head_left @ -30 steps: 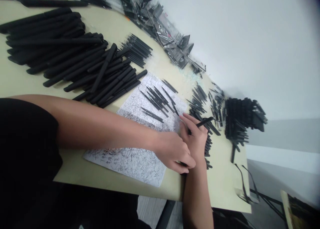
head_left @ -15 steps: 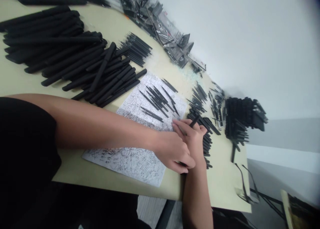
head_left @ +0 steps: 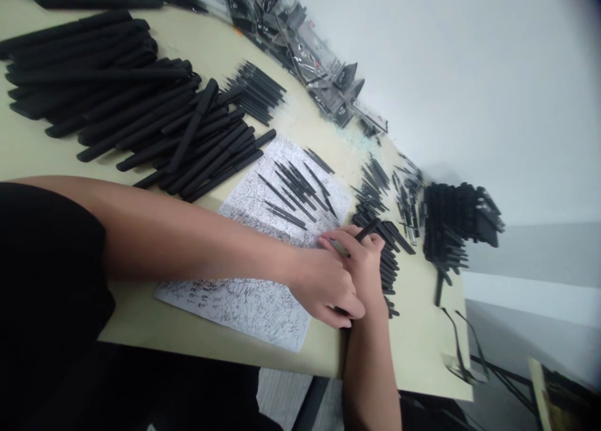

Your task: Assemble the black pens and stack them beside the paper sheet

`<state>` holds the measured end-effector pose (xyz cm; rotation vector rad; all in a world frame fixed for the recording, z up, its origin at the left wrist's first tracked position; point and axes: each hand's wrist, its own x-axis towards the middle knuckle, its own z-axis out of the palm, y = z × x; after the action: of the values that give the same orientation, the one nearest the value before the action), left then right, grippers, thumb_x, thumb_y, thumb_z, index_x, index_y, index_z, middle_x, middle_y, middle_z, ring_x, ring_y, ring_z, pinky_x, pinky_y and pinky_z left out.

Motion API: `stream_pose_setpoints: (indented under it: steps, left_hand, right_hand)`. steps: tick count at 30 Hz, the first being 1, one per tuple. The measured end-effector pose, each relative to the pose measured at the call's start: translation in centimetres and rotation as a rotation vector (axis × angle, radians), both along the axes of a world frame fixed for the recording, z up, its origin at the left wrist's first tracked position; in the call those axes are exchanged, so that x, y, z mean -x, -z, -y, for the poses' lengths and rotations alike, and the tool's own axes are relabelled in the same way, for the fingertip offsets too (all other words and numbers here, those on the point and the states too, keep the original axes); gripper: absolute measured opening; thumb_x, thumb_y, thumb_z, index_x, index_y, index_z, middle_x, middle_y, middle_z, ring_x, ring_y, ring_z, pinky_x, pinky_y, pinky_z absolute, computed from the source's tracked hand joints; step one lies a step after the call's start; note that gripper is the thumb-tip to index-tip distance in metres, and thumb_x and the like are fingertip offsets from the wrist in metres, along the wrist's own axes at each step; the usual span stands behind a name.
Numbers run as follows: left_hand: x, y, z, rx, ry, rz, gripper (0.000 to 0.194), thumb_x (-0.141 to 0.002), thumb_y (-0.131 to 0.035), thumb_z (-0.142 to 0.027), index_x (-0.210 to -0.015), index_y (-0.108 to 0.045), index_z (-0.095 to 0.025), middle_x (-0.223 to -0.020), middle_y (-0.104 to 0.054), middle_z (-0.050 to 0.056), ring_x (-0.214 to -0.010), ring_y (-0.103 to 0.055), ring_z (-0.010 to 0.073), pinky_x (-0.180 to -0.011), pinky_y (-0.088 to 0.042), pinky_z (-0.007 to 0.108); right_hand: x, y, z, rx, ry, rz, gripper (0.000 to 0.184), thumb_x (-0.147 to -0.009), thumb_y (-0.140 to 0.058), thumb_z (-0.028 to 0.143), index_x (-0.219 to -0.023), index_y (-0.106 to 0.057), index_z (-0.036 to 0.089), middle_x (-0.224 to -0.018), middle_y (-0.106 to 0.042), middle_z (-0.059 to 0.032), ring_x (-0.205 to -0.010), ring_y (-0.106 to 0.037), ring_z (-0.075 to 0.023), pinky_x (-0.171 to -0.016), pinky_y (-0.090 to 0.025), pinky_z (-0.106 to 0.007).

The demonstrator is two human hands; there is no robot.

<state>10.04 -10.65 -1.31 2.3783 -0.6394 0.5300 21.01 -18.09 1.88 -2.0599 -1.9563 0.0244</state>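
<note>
My right hand (head_left: 364, 262) pinches a thin black pen refill (head_left: 364, 232) with its tip down on the scribbled white paper (head_left: 248, 306). My left hand (head_left: 323, 287) lies curled on the paper's right edge, touching the right hand, with something dark under its fingers that I cannot make out. Several loose refills (head_left: 293, 193) lie on the upper part of the paper.
A large heap of black pens (head_left: 131, 105) covers the table's left. A bundle of refills (head_left: 256, 93) lies behind it. Small black parts (head_left: 378, 199) and a stack of caps (head_left: 457, 221) sit at the right. Plastic packets (head_left: 319, 74) line the wall.
My right hand has shifted a little left with the refill, tilting it steeper onto the paper. The left hand has stayed in place.
</note>
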Motion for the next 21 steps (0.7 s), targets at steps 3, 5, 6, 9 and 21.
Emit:
stream_pose_setpoints:
  steps: [3, 5, 6, 9, 21]
  left_hand:
    - [-0.1, 0.0, -0.1, -0.008, 0.001, 0.043, 0.030, -0.090, -0.042, -0.036, -0.072, -0.062, -0.024, -0.070, -0.068, 0.005, -0.067, -0.058, 0.0223, -0.065, -0.035, 0.039]
    - [-0.1, 0.0, -0.1, -0.019, -0.002, 0.070, 0.030, -0.090, -0.042, -0.035, -0.072, -0.063, -0.023, -0.069, -0.068, 0.006, -0.065, -0.058, 0.0219, -0.064, -0.035, 0.039]
    - [-0.1, 0.0, -0.1, -0.023, -0.006, 0.073, 0.030, -0.091, -0.042, -0.034, -0.073, -0.063, -0.022, -0.068, -0.068, 0.006, -0.064, -0.058, 0.0215, -0.063, -0.034, 0.038]
    - [-0.1, 0.0, -0.1, -0.017, -0.015, 0.066, 0.028, -0.091, -0.044, -0.033, -0.072, -0.061, -0.022, -0.068, -0.068, 0.003, -0.062, -0.057, 0.0197, -0.061, -0.033, 0.037]
    - [0.3, -0.7, -0.5, 0.400, -0.039, -0.174, 0.020, -0.090, -0.052, -0.031, -0.077, -0.062, -0.020, -0.067, -0.065, -0.001, -0.055, -0.050, 0.0109, -0.051, -0.032, 0.027]
  right_hand:
    - [0.0, 0.0, 0.0, 0.012, 0.018, 0.009, 0.019, -0.092, -0.055, 0.033, -0.085, -0.069, 0.022, -0.091, -0.067, -0.0026, -0.084, -0.059, -0.0166, -0.086, -0.026, -0.038]
    - [-0.1, 0.1, 0.0, 0.014, 0.019, 0.019, 0.020, -0.092, -0.054, 0.033, -0.086, -0.069, 0.022, -0.092, -0.067, -0.0027, -0.085, -0.059, -0.0168, -0.086, -0.025, -0.038]
    - [-0.1, 0.1, 0.0, 0.017, 0.016, 0.021, 0.020, -0.093, -0.053, 0.033, -0.087, -0.069, 0.022, -0.092, -0.067, -0.0026, -0.085, -0.059, -0.0168, -0.086, -0.025, -0.038]
    - [-0.2, 0.3, 0.0, 0.025, 0.023, 0.033, 0.019, -0.093, -0.053, 0.032, -0.089, -0.068, 0.022, -0.093, -0.067, -0.0022, -0.083, -0.059, -0.0159, -0.085, -0.026, -0.037]
    - [-1.5, -0.1, 0.3, -0.205, 0.240, -0.237, 0.019, -0.089, -0.057, 0.038, -0.088, -0.061, 0.020, -0.085, -0.069, -0.0016, -0.077, -0.063, -0.0149, -0.077, -0.043, -0.033]
